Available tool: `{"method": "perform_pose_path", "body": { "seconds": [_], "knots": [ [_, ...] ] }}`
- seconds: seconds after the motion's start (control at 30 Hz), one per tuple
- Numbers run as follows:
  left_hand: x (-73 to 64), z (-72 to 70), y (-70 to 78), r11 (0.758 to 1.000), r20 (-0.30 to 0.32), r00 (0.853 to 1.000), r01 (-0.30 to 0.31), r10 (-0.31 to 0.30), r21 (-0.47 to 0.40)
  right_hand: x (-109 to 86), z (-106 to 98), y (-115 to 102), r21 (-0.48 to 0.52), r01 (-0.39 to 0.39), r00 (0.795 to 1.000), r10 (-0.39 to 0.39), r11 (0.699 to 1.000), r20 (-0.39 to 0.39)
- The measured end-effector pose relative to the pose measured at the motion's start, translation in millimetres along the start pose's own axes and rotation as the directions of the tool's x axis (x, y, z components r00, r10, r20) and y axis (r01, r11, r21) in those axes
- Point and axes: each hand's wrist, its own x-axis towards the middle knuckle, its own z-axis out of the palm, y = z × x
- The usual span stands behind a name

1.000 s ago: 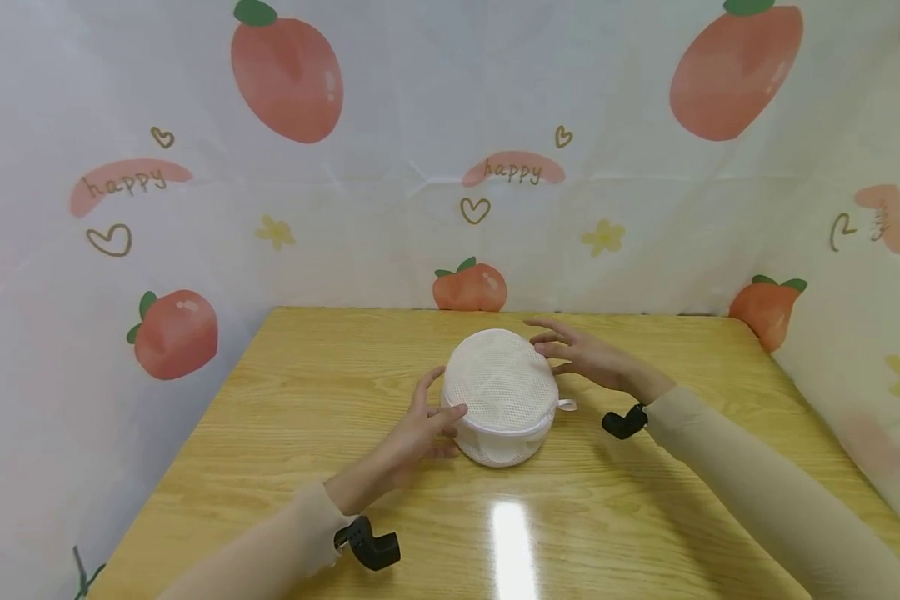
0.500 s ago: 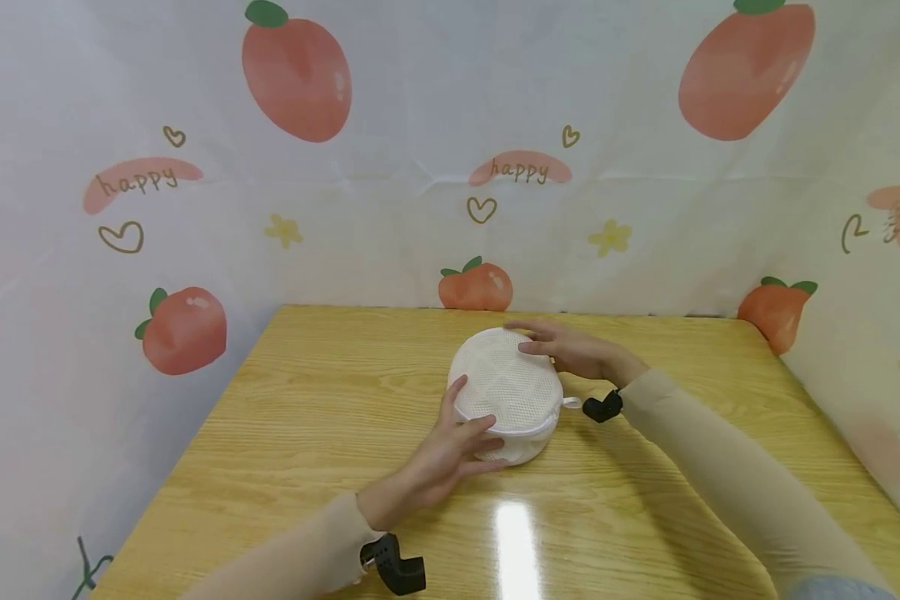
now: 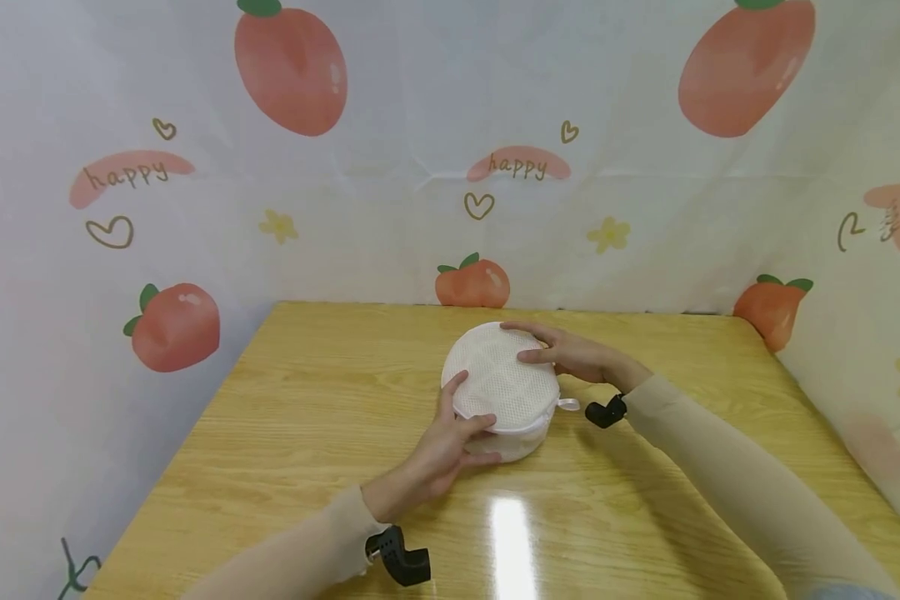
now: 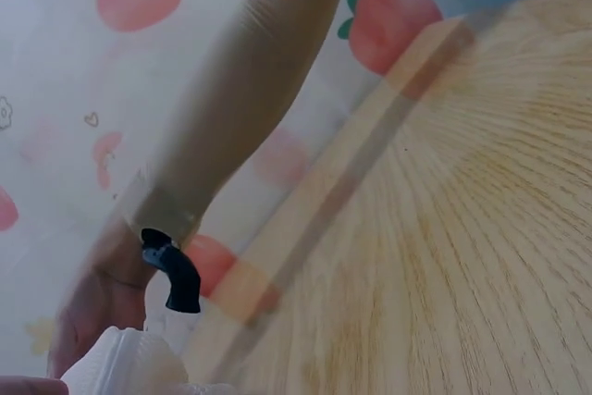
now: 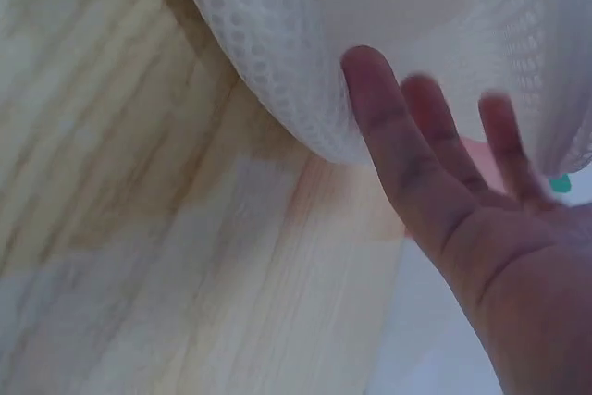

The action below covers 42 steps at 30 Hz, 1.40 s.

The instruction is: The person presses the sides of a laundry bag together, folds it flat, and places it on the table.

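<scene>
A round white mesh laundry bag (image 3: 498, 375) is near the middle of the wooden table, its flat top tipped towards me. White piping runs round its rim, and a small loop tab (image 3: 568, 404) sticks out on its right. My left hand (image 3: 438, 450) grips the bag's lower left side, with digits spread over the top edge and the side wall. At the upper right, my right hand (image 3: 570, 350) holds the rim, thumb on the mesh top. In the right wrist view, its other fingers (image 5: 398, 141) lie along the bag's mesh side wall (image 5: 277, 53).
The wood-grain table (image 3: 330, 367) extends on all sides of the bag. A white cloth backdrop (image 3: 390, 225) with printed fruit hangs behind and at both sides. Black wrist cameras sit on the left wrist (image 3: 403, 558) and the right wrist (image 3: 606, 412).
My left hand has moved right, from the bag's edge onto its side and top. The right hand has come left over the rim. Over the last half second the bag has shifted slightly left.
</scene>
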Motion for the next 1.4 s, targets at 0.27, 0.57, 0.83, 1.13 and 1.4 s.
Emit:
{"method": "perform_pose_path", "body": {
  "seconds": [0.27, 0.57, 0.83, 1.13, 1.4],
  "knots": [
    [1.0, 1.9, -3.8, 1.000, 0.016, 1.000, -0.007, 0.006, 0.023, 15.3, -5.3, -0.5, -0.036, 0.039, 0.999, -0.040, 0.999, -0.026],
    [-0.6, 2.9, -6.6, 0.996, -0.028, 0.996, -0.089, 0.088, -0.006, 14.1, 3.4, 1.7, 0.133, 0.005, 0.994, -0.019, 0.991, 0.107],
    [6.2, 4.0, -13.9, 0.991, -0.092, 0.988, -0.129, 0.127, -0.019, 17.7, 9.2, 15.0, 0.123, 0.039, 0.992, -0.053, 0.992, 0.116],
    [12.7, 4.6, -20.5, 0.991, -0.151, 0.979, -0.134, 0.137, 0.026, 20.0, 13.4, 27.3, 0.011, 0.049, 0.996, -0.049, 0.999, 0.073],
    [9.8, 4.7, -23.2, 0.979, -0.196, 0.967, -0.132, 0.162, 0.157, 20.5, 13.6, 30.1, -0.098, 0.060, 0.997, -0.054, 0.993, 0.061]
  ]
}}
